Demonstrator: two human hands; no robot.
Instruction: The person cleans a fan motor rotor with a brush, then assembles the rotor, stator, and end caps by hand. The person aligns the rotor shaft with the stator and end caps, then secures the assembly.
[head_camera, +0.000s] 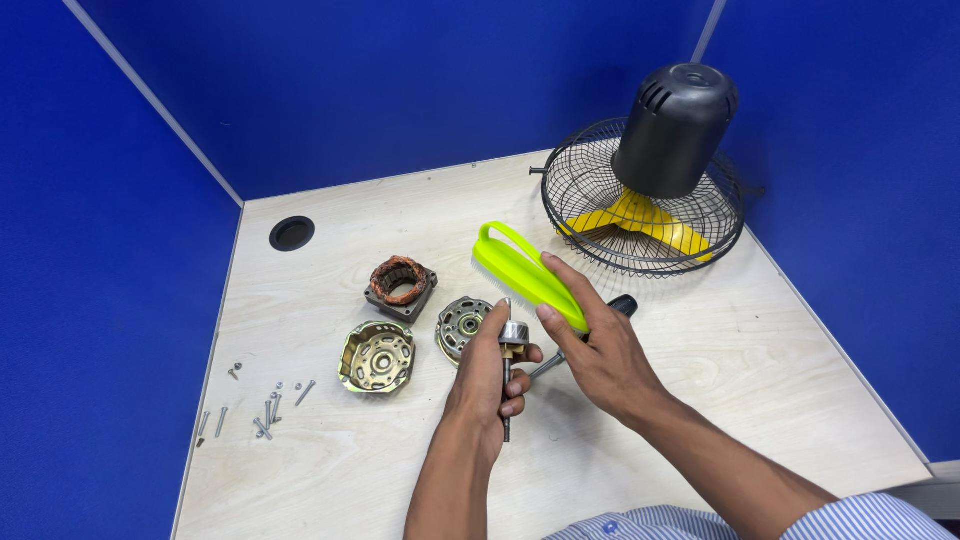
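Observation:
My left hand grips a motor rotor, a metal cylinder on a thin shaft that sticks out below my fingers. My right hand holds a lime-green scrubbing brush by its body, with the bristles close to the top of the rotor. Both hands hover above the light wooden table near its middle.
A brass motor cover, a second motor cover and a copper-wound stator lie left of my hands. Several loose screws sit near the left edge. A screwdriver lies under my right hand. A wire fan guard with a yellow blade and a black motor housing stands at the back right. A cable hole is at the back left.

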